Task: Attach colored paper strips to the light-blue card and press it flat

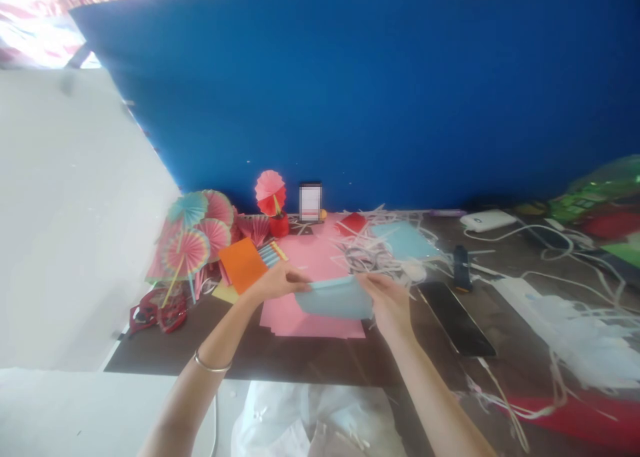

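A light blue sheet of paper (336,300) is stretched between my two hands, its upper edge looking folded over. My left hand (283,280) pinches its left end, thumb and fingers pressed together. At the right end my right hand (387,300) grips the same edge. Beneath the blue paper lie pink paper sheets (313,327) on the dark tabletop (215,347). Just left of my left hand is an orange paper square (243,265), with several rolled blue paper sticks (270,254) beside it.
Folded paper fans (187,247) cluster at the left, near red-handled scissors (160,310). A red pot (279,225) holds a pink rosette. White paper strips (367,254) lie behind my hands. At right are a black phone (457,318), a white power bank (487,221) and cables.
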Action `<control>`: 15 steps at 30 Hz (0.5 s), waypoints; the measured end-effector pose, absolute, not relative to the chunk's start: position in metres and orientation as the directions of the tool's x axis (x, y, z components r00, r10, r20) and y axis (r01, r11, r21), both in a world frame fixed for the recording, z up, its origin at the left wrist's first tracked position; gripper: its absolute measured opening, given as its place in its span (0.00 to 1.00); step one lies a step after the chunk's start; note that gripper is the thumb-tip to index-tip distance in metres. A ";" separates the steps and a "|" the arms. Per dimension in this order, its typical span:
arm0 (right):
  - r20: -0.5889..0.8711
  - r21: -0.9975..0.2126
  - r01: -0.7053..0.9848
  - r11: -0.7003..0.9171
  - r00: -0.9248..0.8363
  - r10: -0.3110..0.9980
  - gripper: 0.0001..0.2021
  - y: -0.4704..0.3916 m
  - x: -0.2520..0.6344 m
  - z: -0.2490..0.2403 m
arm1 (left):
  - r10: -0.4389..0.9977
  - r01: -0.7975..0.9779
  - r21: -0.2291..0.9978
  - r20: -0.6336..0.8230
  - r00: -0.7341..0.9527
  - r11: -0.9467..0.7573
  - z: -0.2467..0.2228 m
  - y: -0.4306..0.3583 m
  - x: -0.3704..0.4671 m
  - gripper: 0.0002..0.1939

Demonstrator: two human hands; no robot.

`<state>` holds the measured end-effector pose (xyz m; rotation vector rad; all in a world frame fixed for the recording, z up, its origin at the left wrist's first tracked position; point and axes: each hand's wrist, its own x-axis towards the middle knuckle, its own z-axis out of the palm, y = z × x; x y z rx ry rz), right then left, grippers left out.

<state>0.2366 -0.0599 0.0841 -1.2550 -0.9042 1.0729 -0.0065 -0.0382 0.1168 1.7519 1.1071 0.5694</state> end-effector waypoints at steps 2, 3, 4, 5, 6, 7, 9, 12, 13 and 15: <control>-0.023 -0.997 -0.076 -0.005 0.235 0.972 0.13 -0.059 0.238 0.081 | 0.869 0.433 0.890 -0.098 0.486 -0.142 0.117 -0.039 -0.008 0.16; 0.003 -1.000 -0.028 0.009 0.199 0.980 0.13 -0.059 0.239 0.081 | 0.867 0.440 0.886 -0.097 0.488 -0.148 0.117 -0.039 -0.008 0.16; 0.051 -0.998 0.035 0.046 0.156 0.986 0.12 -0.059 0.241 0.081 | 0.866 0.450 0.879 -0.094 0.491 -0.160 0.118 -0.039 -0.009 0.15; 0.116 -0.988 0.114 0.104 0.106 0.988 0.13 -0.059 0.242 0.083 | 0.865 0.461 0.869 -0.084 0.494 -0.179 0.118 -0.039 -0.009 0.14; 0.190 -0.964 0.200 0.177 0.048 0.981 0.14 -0.058 0.243 0.085 | 0.863 0.472 0.857 -0.066 0.501 -0.208 0.119 -0.039 -0.009 0.13; 0.267 -0.922 0.288 0.260 -0.015 0.964 0.16 -0.057 0.244 0.088 | 0.859 0.479 0.842 -0.038 0.510 -0.247 0.120 -0.039 -0.008 0.12; 0.404 -0.785 0.449 0.426 -0.150 0.903 0.17 -0.053 0.245 0.094 | 0.843 0.485 0.805 0.036 0.536 -0.343 0.123 -0.038 -0.006 0.11; 0.534 -0.505 0.598 0.622 -0.350 0.770 0.08 -0.045 0.246 0.103 | 0.801 0.502 0.700 0.169 0.575 -0.508 0.127 -0.039 -0.003 0.11; 0.558 -0.410 0.621 0.667 -0.408 0.723 0.07 -0.043 0.246 0.106 | 0.779 0.517 0.639 0.219 0.587 -0.569 0.127 -0.040 -0.002 0.12; 0.567 -0.246 0.641 0.727 -0.513 0.645 0.10 -0.040 0.246 0.111 | 0.723 0.556 0.473 0.331 0.607 -0.683 0.125 -0.042 -0.002 0.13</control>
